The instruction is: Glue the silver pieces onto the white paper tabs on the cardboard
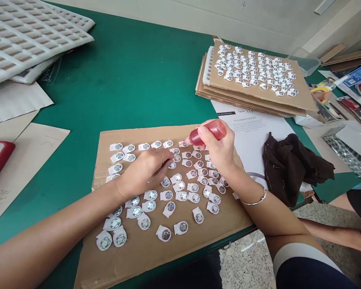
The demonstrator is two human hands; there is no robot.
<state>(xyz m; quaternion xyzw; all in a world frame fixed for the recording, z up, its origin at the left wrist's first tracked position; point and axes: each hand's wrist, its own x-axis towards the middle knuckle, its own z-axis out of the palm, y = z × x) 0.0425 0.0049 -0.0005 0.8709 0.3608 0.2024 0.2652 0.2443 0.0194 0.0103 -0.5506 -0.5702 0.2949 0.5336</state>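
My right hand point(219, 146) is wrapped round a small red squeeze bottle point(209, 132), tilted with its tip down to the left over the upper rows of pieces. Closed in a pinch, my left hand point(152, 168) holds slim metal tweezers point(165, 163), their point near a piece beside the bottle tip. Small white tabbed pieces with round silvery centres, such as this one point(183, 227), lie in loose rows on a brown cardboard sheet point(114, 265). My left hand and forearm hide some of them.
At the back right, stacked cardboard sheets point(246, 94) carry more such pieces. White lattice trays point(33, 36) rest at the back left, near a red-edged object point(1, 160). Printed paper point(243, 128), dark cloth point(295, 164) and yellow-handled scissors point(321, 89) are on the right. Another person's arm point(333, 235) shows there.
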